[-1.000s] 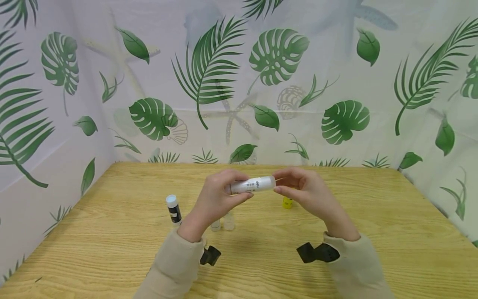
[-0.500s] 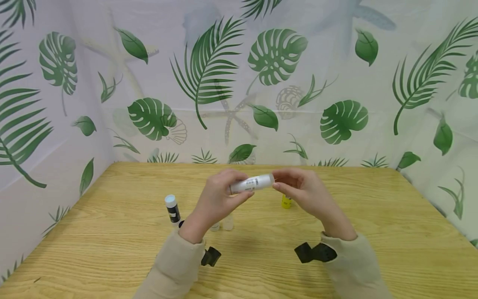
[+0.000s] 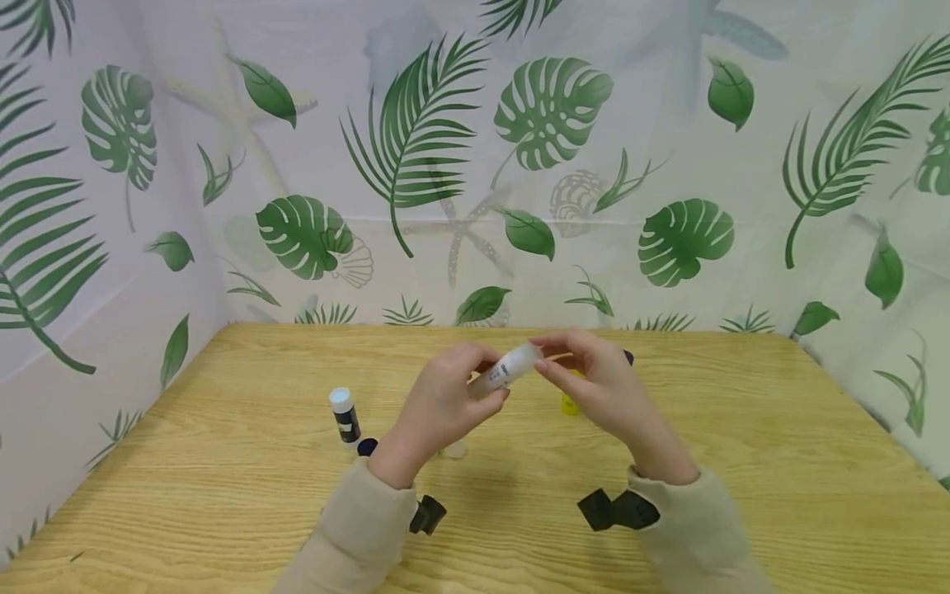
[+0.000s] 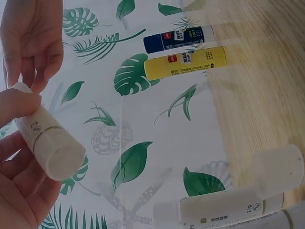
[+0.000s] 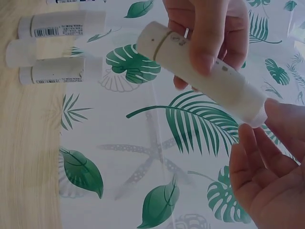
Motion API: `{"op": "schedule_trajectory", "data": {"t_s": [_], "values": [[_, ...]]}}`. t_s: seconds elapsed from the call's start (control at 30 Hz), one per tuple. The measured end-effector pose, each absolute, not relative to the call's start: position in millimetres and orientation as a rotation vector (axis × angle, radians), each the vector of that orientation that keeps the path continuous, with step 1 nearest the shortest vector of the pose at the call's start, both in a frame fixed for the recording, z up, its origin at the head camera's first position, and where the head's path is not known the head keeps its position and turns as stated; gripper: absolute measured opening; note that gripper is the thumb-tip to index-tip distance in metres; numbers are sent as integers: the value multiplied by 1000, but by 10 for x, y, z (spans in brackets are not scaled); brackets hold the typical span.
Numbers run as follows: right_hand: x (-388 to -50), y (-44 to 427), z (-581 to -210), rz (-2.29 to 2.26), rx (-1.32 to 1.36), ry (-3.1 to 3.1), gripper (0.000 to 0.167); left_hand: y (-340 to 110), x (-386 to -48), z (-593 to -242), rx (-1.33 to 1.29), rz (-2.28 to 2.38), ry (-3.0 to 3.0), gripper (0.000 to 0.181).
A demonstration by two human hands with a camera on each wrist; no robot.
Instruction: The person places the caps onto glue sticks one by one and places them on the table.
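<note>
Raised above the table, a white glue stick point(image 3: 508, 370) is gripped by my left hand point(image 3: 449, 392), thumb on one side and fingers on the other. It is tilted, its translucent capped end up and to the right. My right hand point(image 3: 594, 384) pinches that end between thumb and fingertips. In the right wrist view, the glue stick point(image 5: 209, 78) spans from the left hand point(image 5: 209, 38) to the right hand point(image 5: 271, 176). The left wrist view shows the glue stick's base point(image 4: 62, 155) beyond the left fingers.
A black-and-white glue stick point(image 3: 345, 415) stands upright at left on the wooden table point(image 3: 223, 495). A yellow glue stick point(image 4: 186, 63) stands beside a dark blue one point(image 4: 178, 39). Two more white glue sticks point(image 5: 62, 70) and a loose translucent cap point(image 5: 21, 52) are near the left forearm.
The held white glue stick has tilted more steeply, its capped end still at the right fingertips. Both hands have drawn slightly closer together. A dark tip now shows behind the right hand.
</note>
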State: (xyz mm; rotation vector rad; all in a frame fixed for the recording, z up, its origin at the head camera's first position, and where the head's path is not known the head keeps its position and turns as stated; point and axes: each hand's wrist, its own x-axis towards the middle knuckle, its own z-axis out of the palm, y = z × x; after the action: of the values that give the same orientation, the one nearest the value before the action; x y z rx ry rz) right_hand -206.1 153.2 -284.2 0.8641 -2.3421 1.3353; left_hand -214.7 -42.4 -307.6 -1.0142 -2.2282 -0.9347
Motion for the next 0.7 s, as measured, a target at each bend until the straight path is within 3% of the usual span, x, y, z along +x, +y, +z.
{"op": "schedule_trajectory", "data": {"t_s": [0.2, 0.7], "values": [[-2057, 1435, -2828, 1392, 849, -2290, 27, -402, -2129, -3087, -985, -978, -2256, 34], [-2075, 1158, -2741, 1417, 582, -2344, 30, -400, -2150, -3097, -851, -1033, -2177, 34]]}}
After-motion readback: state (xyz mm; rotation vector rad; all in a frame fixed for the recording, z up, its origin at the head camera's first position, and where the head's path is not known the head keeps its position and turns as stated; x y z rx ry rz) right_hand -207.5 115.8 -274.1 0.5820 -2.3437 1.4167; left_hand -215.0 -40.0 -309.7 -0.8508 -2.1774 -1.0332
